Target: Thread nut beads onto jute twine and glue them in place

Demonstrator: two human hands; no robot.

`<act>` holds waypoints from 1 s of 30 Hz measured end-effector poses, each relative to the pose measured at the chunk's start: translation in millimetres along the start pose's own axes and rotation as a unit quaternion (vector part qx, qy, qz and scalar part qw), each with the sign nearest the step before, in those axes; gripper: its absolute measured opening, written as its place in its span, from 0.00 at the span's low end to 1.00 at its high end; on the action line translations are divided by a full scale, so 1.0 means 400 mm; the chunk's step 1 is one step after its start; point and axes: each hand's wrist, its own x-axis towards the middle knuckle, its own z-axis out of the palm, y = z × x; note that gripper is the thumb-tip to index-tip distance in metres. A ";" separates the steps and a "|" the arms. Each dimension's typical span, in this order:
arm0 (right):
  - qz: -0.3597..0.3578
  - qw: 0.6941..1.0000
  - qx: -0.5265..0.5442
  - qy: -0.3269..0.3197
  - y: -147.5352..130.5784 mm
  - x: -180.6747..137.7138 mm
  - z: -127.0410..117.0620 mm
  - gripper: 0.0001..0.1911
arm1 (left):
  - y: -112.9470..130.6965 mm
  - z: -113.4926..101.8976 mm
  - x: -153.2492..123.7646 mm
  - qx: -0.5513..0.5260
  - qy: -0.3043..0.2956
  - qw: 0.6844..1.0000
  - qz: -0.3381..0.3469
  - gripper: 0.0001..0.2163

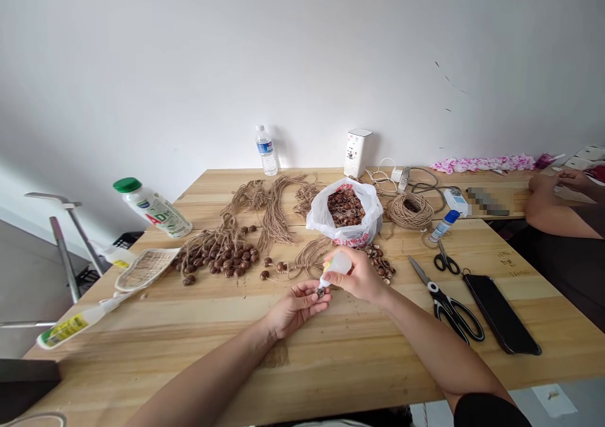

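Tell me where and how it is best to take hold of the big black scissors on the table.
Grip the big scissors by the black handle loops, coming from the near right side. They lie flat and shut, blades pointing away to the far left, loops toward the table's near edge, beside the phone.

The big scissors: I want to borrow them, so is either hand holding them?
No, the big scissors lie on the table, right of the right hand, which holds a small bottle.

Holds a small glue bottle (338,263) tip-down in the right hand (362,279), touching a nut (320,292) pinched in the left hand (295,307).
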 end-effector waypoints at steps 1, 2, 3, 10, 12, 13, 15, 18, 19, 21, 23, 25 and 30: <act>-0.002 1.000 -0.003 0.000 -0.001 -0.001 0.000 0.20 | 0.000 0.001 0.000 -0.001 -0.003 1.000 0.001 0.12; -0.005 1.000 -0.007 0.000 -0.002 -0.001 -0.001 0.21 | 0.000 0.002 0.000 -0.001 -0.007 1.000 0.003 0.12; -0.007 1.000 -0.011 -0.001 -0.003 -0.001 -0.001 0.21 | 0.000 0.003 0.001 -0.001 -0.011 1.000 0.007 0.12; -0.009 1.000 0.009 -0.014 -0.008 -0.003 -0.003 0.19 | -0.004 0.007 0.008 -0.005 -0.032 0.999 0.036 0.11; -0.015 1.000 0.004 -0.011 -0.010 -0.003 -0.004 0.19 | -0.005 0.005 0.009 -0.006 -0.031 0.999 0.036 0.11; -0.016 1.000 0.000 -0.012 -0.010 -0.003 -0.005 0.19 | -0.005 0.005 0.010 -0.005 -0.030 0.999 0.036 0.12; -0.013 1.000 -0.004 -0.017 -0.011 -0.003 -0.005 0.18 | -0.006 0.004 0.011 -0.005 -0.027 0.999 0.036 0.12; -0.016 1.000 -0.014 -0.015 -0.012 -0.003 -0.005 0.19 | -0.005 0.006 0.012 -0.006 -0.025 0.999 0.036 0.12; -0.021 0.999 -0.024 -0.008 -0.013 -0.004 -0.005 0.19 | -0.004 0.006 0.011 -0.005 -0.024 0.999 0.034 0.12; -0.029 0.998 -0.048 0.006 -0.013 -0.003 -0.005 0.19 | -0.002 0.007 0.010 -0.002 -0.019 0.999 0.029 0.12; -0.032 0.998 -0.061 0.009 -0.014 -0.003 -0.007 0.18 | -0.001 0.006 0.009 -0.003 -0.008 1.000 0.021 0.12; -0.032 0.997 -0.066 0.006 -0.014 -0.002 -0.010 0.19 | 0.000 0.004 0.008 -0.008 0.001 1.000 0.016 0.13; -0.034 0.996 -0.076 0.013 -0.019 -0.002 -0.015 0.19 | 0.001 0.001 0.007 -0.009 -0.003 1.000 0.014 0.14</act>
